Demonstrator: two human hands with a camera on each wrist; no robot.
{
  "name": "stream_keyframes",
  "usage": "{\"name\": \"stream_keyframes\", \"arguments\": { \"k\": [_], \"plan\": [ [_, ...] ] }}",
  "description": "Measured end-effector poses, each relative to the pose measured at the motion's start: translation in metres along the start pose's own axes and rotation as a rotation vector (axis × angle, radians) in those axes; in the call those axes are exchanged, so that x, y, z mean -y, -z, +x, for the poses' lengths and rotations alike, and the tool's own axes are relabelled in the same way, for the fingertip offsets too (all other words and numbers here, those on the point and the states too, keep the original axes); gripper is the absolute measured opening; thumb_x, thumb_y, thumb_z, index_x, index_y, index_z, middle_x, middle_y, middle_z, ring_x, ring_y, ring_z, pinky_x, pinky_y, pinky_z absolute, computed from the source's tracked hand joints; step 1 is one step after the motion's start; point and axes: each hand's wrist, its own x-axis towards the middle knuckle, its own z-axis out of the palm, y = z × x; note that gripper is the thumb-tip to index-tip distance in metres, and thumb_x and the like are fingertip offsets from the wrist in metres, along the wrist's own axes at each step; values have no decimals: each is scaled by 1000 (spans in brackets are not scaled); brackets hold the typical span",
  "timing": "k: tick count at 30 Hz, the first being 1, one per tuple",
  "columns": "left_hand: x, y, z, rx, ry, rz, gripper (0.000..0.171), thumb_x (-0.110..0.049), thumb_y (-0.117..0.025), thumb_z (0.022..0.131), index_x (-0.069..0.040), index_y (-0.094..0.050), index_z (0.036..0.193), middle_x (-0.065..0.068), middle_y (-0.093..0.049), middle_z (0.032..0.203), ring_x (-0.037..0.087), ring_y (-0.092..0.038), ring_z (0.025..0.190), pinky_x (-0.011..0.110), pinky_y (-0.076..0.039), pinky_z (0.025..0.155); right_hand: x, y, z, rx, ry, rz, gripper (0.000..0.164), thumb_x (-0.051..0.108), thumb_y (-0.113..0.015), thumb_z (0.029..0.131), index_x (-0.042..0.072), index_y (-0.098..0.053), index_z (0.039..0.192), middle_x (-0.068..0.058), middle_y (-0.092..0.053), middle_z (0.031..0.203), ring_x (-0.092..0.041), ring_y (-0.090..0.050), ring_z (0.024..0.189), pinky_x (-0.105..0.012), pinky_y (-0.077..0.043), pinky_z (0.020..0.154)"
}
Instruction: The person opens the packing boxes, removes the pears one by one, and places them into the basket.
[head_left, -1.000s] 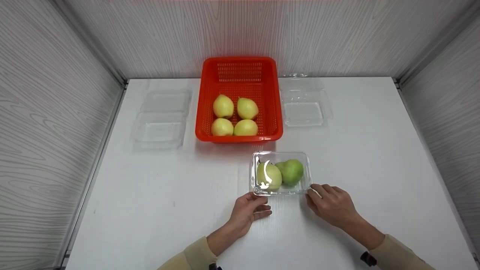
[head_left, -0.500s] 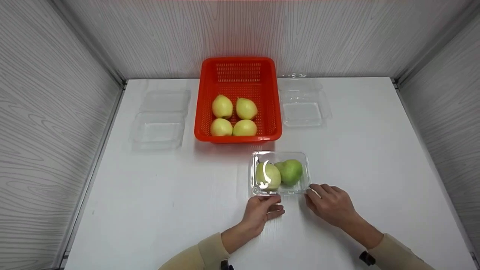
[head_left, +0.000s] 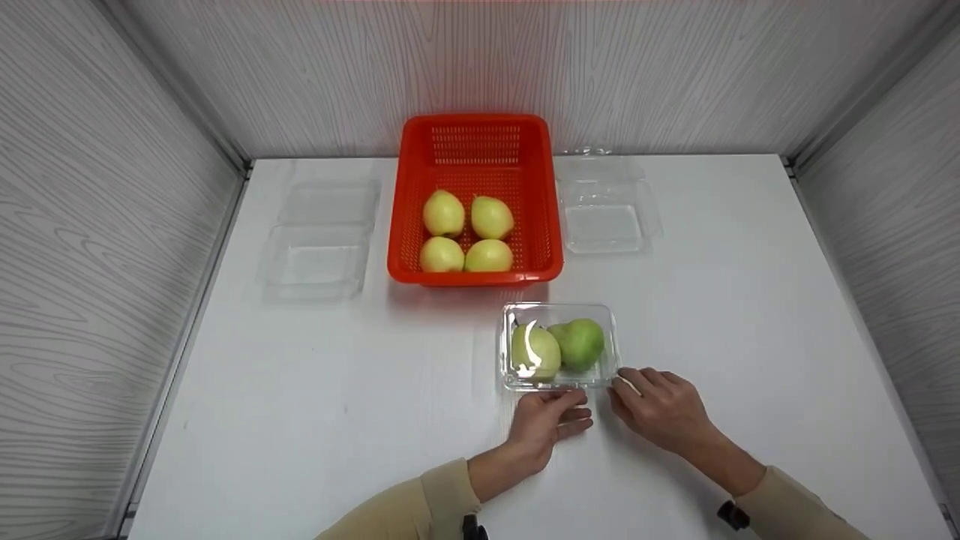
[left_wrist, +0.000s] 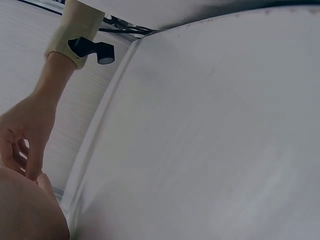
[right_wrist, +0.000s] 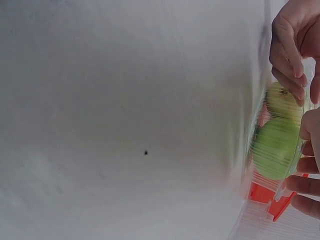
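A clear plastic clamshell container [head_left: 559, 313] lies closed near the table's middle, holding a yellow-green pear [head_left: 537, 354] and a greener pear [head_left: 583, 343]. At its front rim, right of the middle, my left hand [head_left: 538, 431] pinches the edge between thumb and fingers. My right hand [head_left: 664, 409] grips the front right corner with curled fingers. From the right wrist view, both hands meet the rim around the green pear [right_wrist: 275, 150]. The left wrist view shows the right hand [left_wrist: 30, 125], while the container is out of sight there.
Behind the container stands a red plastic basket [head_left: 400, 225] with several yellow pears [head_left: 443, 214]. An open clear clamshell [head_left: 319, 259] lies left of the basket, and another open clamshell [head_left: 604, 225] lies to its right. Pale wood-grain walls enclose the white table [head_left: 300, 435].
My left hand has slid rightward along the container's front rim, from its left corner toward my right hand. The right hand, container and pears stay in place.
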Motion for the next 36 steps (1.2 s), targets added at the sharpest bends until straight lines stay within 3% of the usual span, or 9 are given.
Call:
{"name": "stream_keyframes", "arguments": {
  "k": [11,36],
  "plan": [
    [6,-9,2,26,-3,60,31,-21,-74,96,-1,-67,119,14,-74,113,18,-78,96,36,-66,92,0,-1,-1,-10,-5,-1,41,25,-45,109,6,-76,90,-6,-78,86,-20,-74,67,-35,-62,55],
    [10,-19,2,-16,-9,59,29,-22,-75,97,-1,-70,116,14,-76,109,18,-78,88,36,-67,87,-3,-2,-1,-26,-1,23,41,24,-44,110,7,-77,91,-4,-78,86,-20,-74,65,-34,-62,54]
  ]
}}
